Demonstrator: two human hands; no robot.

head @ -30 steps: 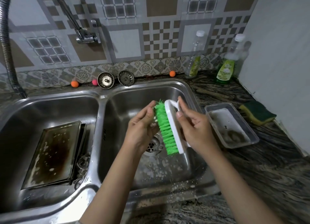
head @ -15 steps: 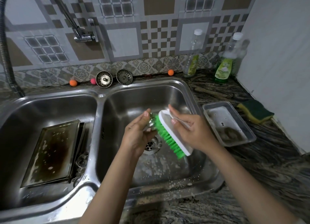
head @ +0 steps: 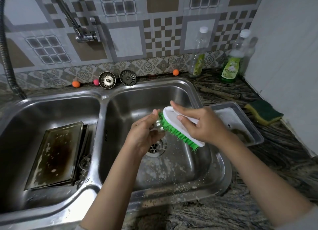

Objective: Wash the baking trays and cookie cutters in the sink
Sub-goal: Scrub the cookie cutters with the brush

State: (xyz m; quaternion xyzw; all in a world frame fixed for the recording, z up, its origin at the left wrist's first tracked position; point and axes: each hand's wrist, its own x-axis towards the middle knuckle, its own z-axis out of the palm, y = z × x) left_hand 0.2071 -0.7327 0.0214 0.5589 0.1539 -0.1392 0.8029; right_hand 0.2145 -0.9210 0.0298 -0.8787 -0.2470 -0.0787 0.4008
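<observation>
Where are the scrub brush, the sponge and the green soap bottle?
scrub brush [head: 173, 132], head view, green bristles.
sponge [head: 264, 113], head view, dark green top.
green soap bottle [head: 231, 68], head view, its label.

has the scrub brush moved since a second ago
Yes. The scrub brush has tipped from near upright to slanting, its lower end swung right of the drain. The right hand holds it.

Readable only in part: "AROMA" on the green label of the dish soap bottle [head: 230, 69] at far right on the counter. Same-looking green label on the clear bottle [head: 197, 61] to its left, lettering too small to read.
</observation>
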